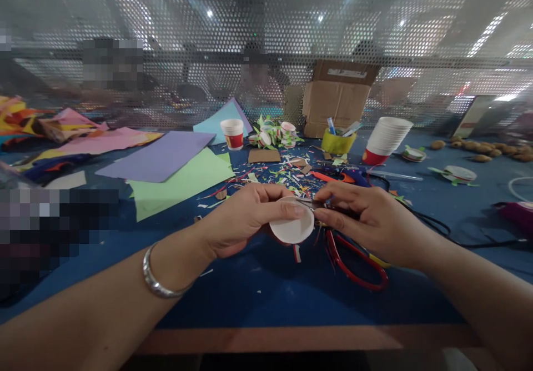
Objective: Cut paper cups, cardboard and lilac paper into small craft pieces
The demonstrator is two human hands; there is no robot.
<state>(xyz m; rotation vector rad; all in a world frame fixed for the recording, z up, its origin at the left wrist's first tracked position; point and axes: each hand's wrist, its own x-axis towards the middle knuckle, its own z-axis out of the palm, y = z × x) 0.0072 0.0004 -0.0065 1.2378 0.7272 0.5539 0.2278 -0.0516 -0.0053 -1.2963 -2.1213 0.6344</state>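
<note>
My left hand (258, 212), with a silver bangle on the wrist, grips a shallow white paper cup bottom (285, 229), its thumb pressed on the flat face. My right hand (370, 218) is closed at the cup bottom's right edge. Its thumb and fingers pinch a thin, dark metal blade-like tool (307, 201), mostly hidden by the fingers. Just under the right hand show red-handled scissors (360, 271); their blades are hidden. A small red and white paper strip (297, 253) shows right below the cup bottom.
Paper scraps (287, 174) litter the blue table (250, 304). Coloured sheets (162, 157) lie left. Behind are a paper cup (232, 133), decorated cup pieces (270, 135), a yellow pen holder (338, 142), and stacked cups (385, 138). A glue gun (353, 176) and black cable (433, 229) lie right.
</note>
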